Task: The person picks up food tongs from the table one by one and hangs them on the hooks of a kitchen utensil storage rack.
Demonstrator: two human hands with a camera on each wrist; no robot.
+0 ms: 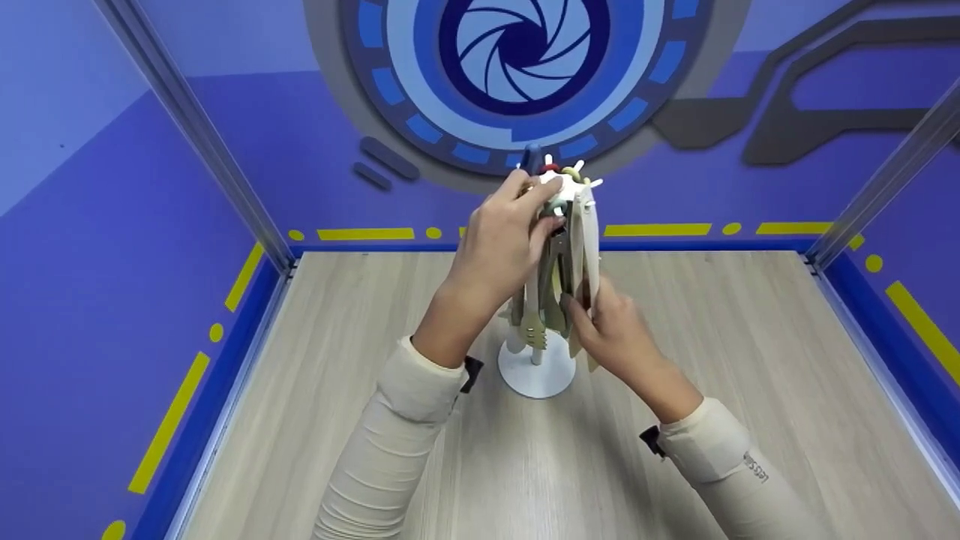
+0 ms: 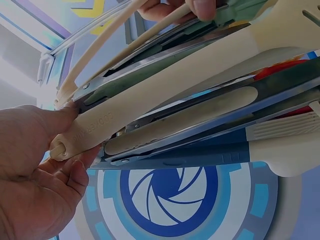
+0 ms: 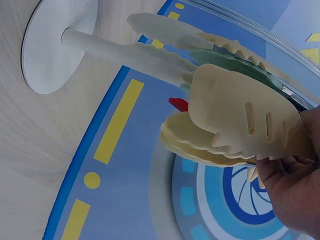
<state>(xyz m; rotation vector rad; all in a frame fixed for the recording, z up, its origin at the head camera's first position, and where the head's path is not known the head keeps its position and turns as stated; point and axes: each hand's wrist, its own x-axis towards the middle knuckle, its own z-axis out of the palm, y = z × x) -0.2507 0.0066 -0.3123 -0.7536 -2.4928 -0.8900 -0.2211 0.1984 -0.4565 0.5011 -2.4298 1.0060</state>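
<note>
A white utensil stand [image 1: 574, 186] with hooks at its top is hung all round with kitchen tools. At the hooks, my left hand [image 1: 499, 229] pinches the top end of a pair of green tongs [image 2: 145, 75], its index finger on the stand's top. My right hand [image 1: 619, 330] grips the same tongs lower down, thumb on the green part. In the left wrist view, a beige handle [image 2: 170, 87] runs past my left fingers. A beige slotted turner [image 3: 235, 110] partly hides my right fingers in the right wrist view.
The round white base [image 1: 536, 379] stands on a wood-grain table [image 1: 360, 330]. Beige tongs [image 3: 195, 142] and a blue-handled brush [image 2: 210, 152] hang among the other tools. Blue patterned panels [image 1: 247, 150] rise behind and at both sides, with metal posts [image 1: 187, 112] at the corners.
</note>
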